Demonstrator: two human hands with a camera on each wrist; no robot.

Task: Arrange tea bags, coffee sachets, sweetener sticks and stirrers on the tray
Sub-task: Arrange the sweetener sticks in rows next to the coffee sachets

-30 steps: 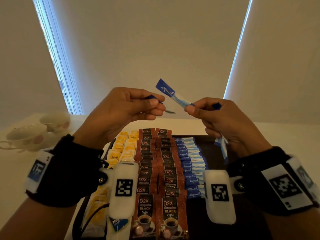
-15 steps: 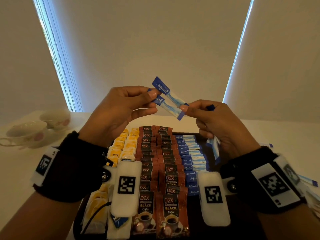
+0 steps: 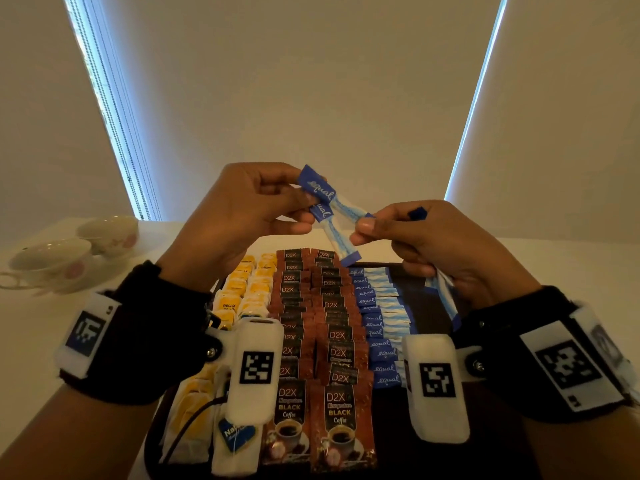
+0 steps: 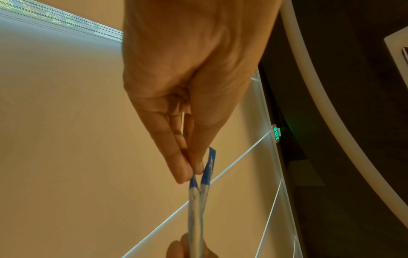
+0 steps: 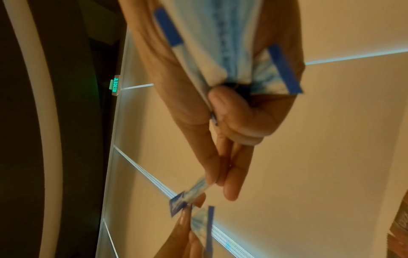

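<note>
My left hand [image 3: 306, 199] is raised over the dark tray [image 3: 415, 282] and pinches the blue end of one sweetener stick [image 3: 337, 237], which hangs down free. A second stick [image 3: 341, 202] spans between both hands. Its blue end lies against my left thumb, and my right hand [image 3: 363, 230] pinches its other end. Several more sticks [image 3: 445, 292] are clamped in my right palm [image 5: 220, 52]. The left wrist view shows both sticks [image 4: 198, 200] side by side below my fingertips [image 4: 183, 172]. On the tray lie rows of yellow tea bags [image 3: 242, 289], coffee sachets [image 3: 332, 334] and sweetener sticks [image 3: 377, 317].
Two pale teacups [image 3: 52, 265] [image 3: 110, 233] stand on the white table to the left of the tray. The right strip of the tray beside the sweetener row is bare and dark. Closed blinds hang behind the table.
My hands have drawn closer together. The stick from my right hand has reached my left fingertips beside the other one, and the left-held stick has swung to hang downward.
</note>
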